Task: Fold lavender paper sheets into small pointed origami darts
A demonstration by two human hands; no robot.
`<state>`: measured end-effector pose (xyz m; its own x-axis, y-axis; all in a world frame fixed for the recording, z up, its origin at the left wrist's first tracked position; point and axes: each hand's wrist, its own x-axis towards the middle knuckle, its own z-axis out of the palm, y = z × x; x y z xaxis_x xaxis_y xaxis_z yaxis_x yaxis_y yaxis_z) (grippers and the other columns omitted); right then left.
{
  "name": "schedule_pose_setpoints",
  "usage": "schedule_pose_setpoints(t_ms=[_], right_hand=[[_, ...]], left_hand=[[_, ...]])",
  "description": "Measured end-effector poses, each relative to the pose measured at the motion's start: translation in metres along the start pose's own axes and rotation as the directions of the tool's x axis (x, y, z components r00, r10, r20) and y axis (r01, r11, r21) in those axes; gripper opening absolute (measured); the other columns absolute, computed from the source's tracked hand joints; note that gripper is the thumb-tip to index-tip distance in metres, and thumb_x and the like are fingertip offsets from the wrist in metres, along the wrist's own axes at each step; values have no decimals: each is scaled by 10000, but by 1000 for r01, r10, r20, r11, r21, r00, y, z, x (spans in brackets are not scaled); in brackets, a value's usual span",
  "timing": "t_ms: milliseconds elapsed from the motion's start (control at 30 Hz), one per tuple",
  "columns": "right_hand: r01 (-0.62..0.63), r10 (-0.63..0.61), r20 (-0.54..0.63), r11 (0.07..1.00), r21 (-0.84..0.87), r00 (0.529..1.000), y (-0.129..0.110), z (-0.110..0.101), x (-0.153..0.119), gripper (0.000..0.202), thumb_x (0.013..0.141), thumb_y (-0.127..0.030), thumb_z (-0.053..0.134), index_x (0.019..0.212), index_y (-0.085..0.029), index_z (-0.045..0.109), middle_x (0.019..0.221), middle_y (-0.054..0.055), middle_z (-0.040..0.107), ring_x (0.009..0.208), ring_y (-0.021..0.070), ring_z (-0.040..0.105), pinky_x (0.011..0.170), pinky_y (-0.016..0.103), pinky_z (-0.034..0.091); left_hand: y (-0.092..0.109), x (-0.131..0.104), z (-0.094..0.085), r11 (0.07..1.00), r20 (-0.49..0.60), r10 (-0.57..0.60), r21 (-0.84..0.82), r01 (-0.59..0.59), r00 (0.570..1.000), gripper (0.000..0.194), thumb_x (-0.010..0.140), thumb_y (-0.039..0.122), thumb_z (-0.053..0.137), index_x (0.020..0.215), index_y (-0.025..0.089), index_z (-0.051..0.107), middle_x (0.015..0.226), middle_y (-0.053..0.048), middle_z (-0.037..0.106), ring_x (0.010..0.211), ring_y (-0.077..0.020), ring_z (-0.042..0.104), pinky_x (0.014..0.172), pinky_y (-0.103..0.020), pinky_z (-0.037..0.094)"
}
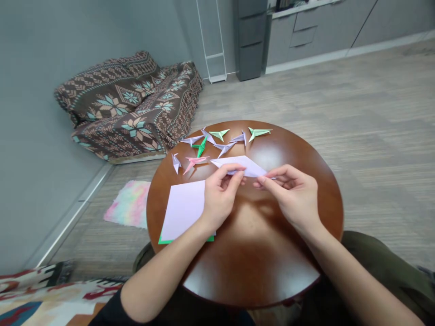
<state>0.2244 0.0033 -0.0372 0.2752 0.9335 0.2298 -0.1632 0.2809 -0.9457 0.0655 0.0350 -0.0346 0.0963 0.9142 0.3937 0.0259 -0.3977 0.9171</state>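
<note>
Above the round brown table (251,253), a folded lavender paper (246,164) is held between both hands. My left hand (224,190) pinches its lower left part between thumb and fingers. At its right end, my right hand (294,190) grips the tip in the same way. Beyond the hands lie several folded paper figures, among them a pink one (195,162), a dark green one (200,146), a light green one (258,132) and a lavender one (176,163). A stack of lavender sheets (183,210) with a green edge rests partly under my left forearm.
Behind the table at the left stands a sofa (136,106) with a patterned cover. A pastel fluffy rug (129,203) lies on the floor. Grey cabinets (316,31) line the back.
</note>
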Motion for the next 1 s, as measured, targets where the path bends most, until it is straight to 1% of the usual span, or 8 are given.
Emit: schedule_pose_setpoints(t_ms=[200, 600, 700, 767, 833, 867, 933, 1000], right_hand=[[23, -22, 29, 1000, -16, 999, -2, 0, -2, 143, 798, -206, 864, 766, -185, 727, 748, 32, 819, 712, 178, 811, 705, 222, 656], [26, -29, -24, 995, -101, 999, -5, 3, -5, 174, 799, -249, 848, 734, -202, 694, 716, 35, 794, 675, 204, 794, 688, 298, 658], [53, -63, -86, 991, -120, 994, -2, -6, 4, 172, 784, -214, 831, 761, -207, 661, 681, 3, 746, 641, 176, 761, 640, 266, 607], [69, -86, -121, 988, -139, 989, -3, -18, 13, 194, 758, -186, 820, 817, -213, 637, 702, -13, 730, 631, 162, 735, 619, 257, 572], [49, -51, -1, 977, -209, 999, -8, -31, 22, 251, 747, -158, 797, 889, -226, 601, 715, -27, 723, 608, 146, 696, 592, 243, 529], [42, -13, 106, 959, -280, 994, -11, -38, 25, 261, 742, -144, 785, 902, -226, 597, 714, -32, 713, 584, 132, 658, 552, 229, 489], [53, 59, 281, 925, -377, 958, -18, -47, 28, 274, 741, -129, 762, 930, -227, 588, 706, -41, 702, 537, 120, 602, 517, 229, 451], [76, 100, 385, 906, -416, 917, -23, -50, 27, 287, 769, -118, 724, 980, -234, 569, 729, -42, 702, 564, 125, 599, 551, 235, 465]], left_hand=[[2, 0, 1, 995, -21, -67, -82, 65, 998, 146, 835, 271, 809, 886, 170, 717, 806, -11, 748, 710, -123, 724, 726, -226, 602], [8, -2, 5, 988, -22, -125, -92, 122, 992, 196, 816, 313, 823, 869, 166, 705, 840, -27, 750, 688, -143, 740, 711, -247, 612], [4, 0, 0, 981, 27, -167, -94, 168, 986, 279, 915, 389, 714, 1115, 199, 671, 961, -63, 762, 764, -174, 755, 718, -279, 615], [-1, 4, -6, 981, -5, -177, -81, 176, 984, 459, 963, 443, 635, 1376, 264, 545, 1183, -100, 738, 956, -209, 755, 779, -305, 610], [-4, 8, -12, 995, -122, -103, -23, 101, 987, 527, 967, 470, 622, 1451, 304, 495, 1404, -108, 639, 1185, -222, 680, 914, -312, 571], [-5, 9, -13, 997, -117, -70, 18, 73, 991, 518, 964, 468, 626, 1440, 296, 518, 1448, -108, 611, 1255, -227, 640, 979, -319, 540], [-6, 8, -13, 995, 71, -85, 58, 81, 994, 412, 983, 455, 597, 1336, 246, 628, 1338, -109, 689, 1237, -231, 647, 1032, -333, 499], [-5, 5, -9, 985, 321, -166, 103, 140, 932, 344, 980, 434, 606, 1226, 217, 709, 1177, -97, 761, 1112, -233, 699, 981, -331, 511]])
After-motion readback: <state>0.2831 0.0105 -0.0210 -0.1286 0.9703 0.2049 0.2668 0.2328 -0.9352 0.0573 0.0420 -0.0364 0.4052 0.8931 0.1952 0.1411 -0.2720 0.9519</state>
